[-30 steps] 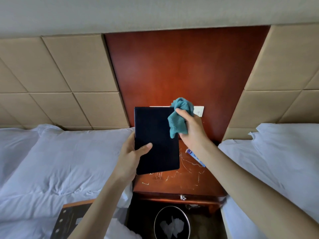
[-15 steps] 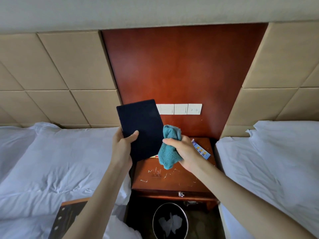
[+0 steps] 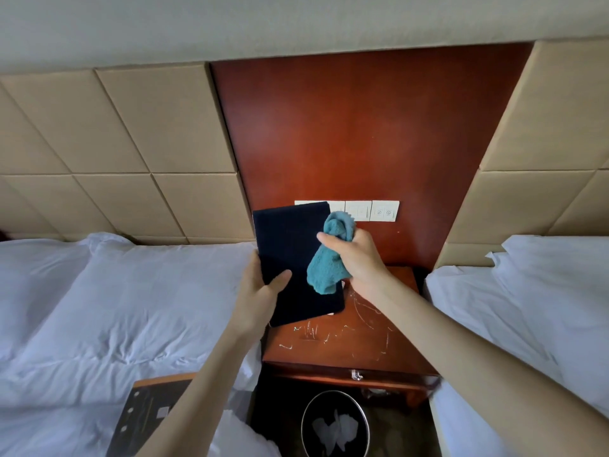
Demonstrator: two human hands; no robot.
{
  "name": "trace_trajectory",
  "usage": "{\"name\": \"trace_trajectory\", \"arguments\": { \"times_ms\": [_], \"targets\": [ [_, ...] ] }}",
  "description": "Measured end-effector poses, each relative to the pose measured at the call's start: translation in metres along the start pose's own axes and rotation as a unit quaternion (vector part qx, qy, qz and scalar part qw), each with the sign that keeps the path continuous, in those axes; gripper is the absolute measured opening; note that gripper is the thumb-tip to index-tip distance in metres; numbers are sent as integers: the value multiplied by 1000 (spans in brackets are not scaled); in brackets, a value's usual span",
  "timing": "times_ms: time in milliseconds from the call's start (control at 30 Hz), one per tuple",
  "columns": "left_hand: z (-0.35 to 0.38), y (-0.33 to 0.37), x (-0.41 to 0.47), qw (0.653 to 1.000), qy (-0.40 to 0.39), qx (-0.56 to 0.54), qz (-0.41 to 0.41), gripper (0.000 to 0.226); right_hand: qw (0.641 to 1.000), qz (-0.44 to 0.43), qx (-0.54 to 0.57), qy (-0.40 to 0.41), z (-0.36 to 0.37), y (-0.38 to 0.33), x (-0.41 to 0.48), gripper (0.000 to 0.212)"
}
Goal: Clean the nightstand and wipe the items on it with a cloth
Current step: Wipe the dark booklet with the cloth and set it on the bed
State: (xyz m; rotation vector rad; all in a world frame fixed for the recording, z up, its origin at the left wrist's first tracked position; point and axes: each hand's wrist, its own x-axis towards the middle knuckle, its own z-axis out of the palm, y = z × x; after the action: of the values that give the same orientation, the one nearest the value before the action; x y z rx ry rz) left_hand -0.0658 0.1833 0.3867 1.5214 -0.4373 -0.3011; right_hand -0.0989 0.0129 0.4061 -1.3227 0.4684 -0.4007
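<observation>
left hand [image 3: 258, 293]: our fingers [image 3: 280, 280] grip the dark folder [image 3: 290, 252] by its left edge, above the nightstand surface [image 3: 349, 344];
right hand [image 3: 361, 258]: our fingers [image 3: 333, 239] clutch the teal cloth [image 3: 328, 262] against the folder's face

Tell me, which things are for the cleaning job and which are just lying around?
For the job:
- cloth, held in the right hand
- folder, held in the left hand
- nightstand

Just lying about:
- bin on the floor
- brown board on the left bed
- switches on the wall
</observation>
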Motion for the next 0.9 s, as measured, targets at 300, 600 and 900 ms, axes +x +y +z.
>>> {"name": "trace_trajectory", "arguments": {
  "times_ms": [300, 600, 900],
  "targets": [
    [14, -1, -10, 988, -33, 142, 52, 37, 972, -4, 114, 207, 20, 10, 22, 29],
    [20, 4, -9, 996, -31, 61, 51, 33, 973, -117, -53, 192, 10, 14, 18, 15],
    [-1, 27, 23, 997, 52, -38, 49, 41, 990, -78, -42, 106, 25, 38, -15, 28]
  ]
}}
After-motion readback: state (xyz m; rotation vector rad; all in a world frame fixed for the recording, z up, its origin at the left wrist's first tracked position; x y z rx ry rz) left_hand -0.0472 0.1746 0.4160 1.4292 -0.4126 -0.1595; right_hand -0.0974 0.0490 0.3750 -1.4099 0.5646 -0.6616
